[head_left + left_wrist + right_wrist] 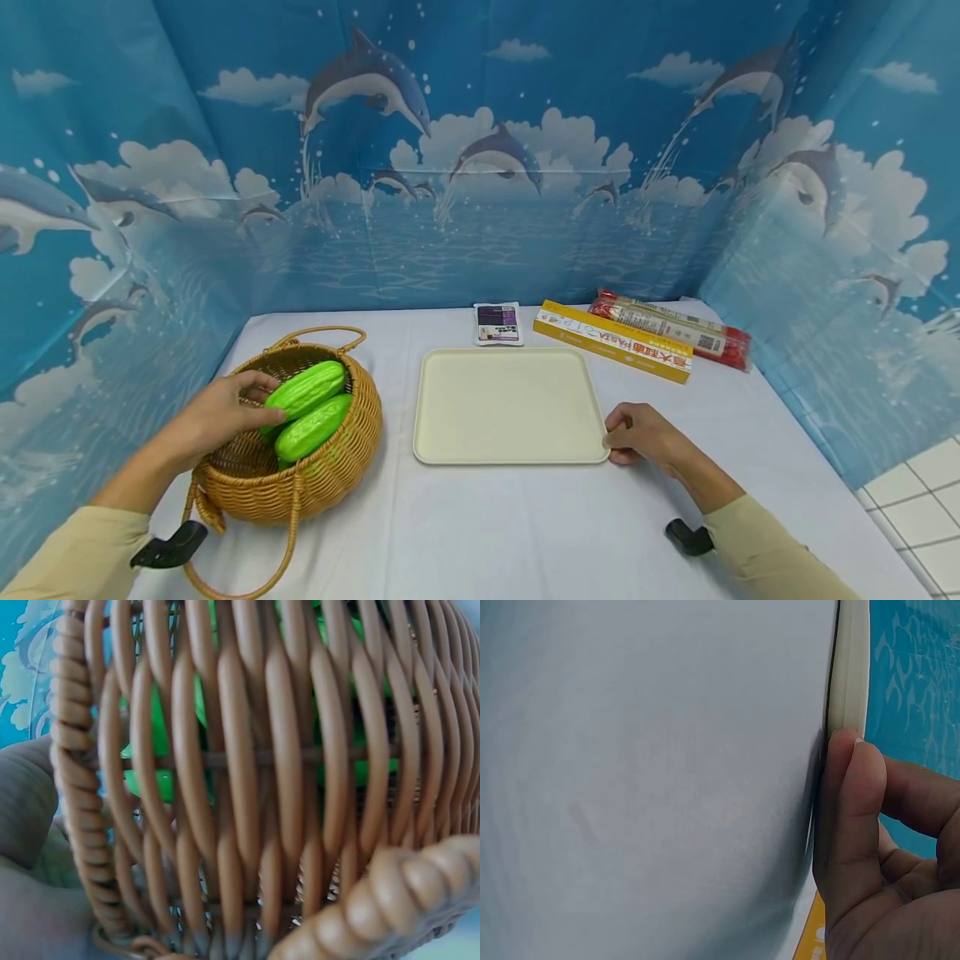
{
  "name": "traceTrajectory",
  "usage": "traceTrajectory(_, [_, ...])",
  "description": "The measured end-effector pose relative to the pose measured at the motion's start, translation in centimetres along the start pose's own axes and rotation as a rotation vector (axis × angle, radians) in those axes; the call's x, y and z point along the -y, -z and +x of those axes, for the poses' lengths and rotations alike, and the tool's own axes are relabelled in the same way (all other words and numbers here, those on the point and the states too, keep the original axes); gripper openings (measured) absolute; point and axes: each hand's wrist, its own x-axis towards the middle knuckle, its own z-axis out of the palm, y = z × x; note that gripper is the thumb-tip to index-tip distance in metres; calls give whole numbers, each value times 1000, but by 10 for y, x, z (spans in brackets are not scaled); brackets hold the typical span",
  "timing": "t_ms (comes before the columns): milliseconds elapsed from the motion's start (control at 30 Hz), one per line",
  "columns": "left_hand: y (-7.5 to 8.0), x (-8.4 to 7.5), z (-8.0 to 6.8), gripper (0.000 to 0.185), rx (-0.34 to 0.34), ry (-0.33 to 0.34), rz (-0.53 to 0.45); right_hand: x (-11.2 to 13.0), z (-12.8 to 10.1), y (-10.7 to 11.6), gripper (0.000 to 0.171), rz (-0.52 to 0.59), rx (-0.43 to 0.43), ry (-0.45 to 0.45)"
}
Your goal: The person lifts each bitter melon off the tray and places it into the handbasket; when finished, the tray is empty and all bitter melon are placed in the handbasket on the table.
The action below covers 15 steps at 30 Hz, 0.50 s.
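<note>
A round wicker basket (pixel 360 417) stands on the left of the table, with bright green cucumbers (pixel 311 387) inside it. My left hand (pixel 225 412) reaches in over the rim and holds the upper cucumber, thumb on its near end and fingers behind. Through the weave in the left wrist view, green cucumber (pixel 154 742) shows in slits; the left hand (pixel 37 885) is partly hidden there. At the centre lies a cream rectangular tray (pixel 510 408). My right hand (pixel 648 437) pinches its near right corner. In the right wrist view, thumb and fingers grip the tray's rim (pixel 849 667).
Behind the tray lies a small white and purple packet (pixel 498 323). To its right are a yellow pasta box (pixel 611 340) and a red-ended clear noodle package (pixel 675 327). One basket handle (pixel 288 542) hangs towards me. A dolphin-print curtain (pixel 480 208) encloses the table's back and sides.
</note>
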Motion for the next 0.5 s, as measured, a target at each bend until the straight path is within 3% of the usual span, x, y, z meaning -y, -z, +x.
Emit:
traceTrajectory(233, [4,-3,-1,69,-19,-3,18,2,2,0,29,-9,-4,-6])
traceTrajectory(500, [-3,-20,-4,67,-164,-26,91,6,0,1,30,-64,-9,10])
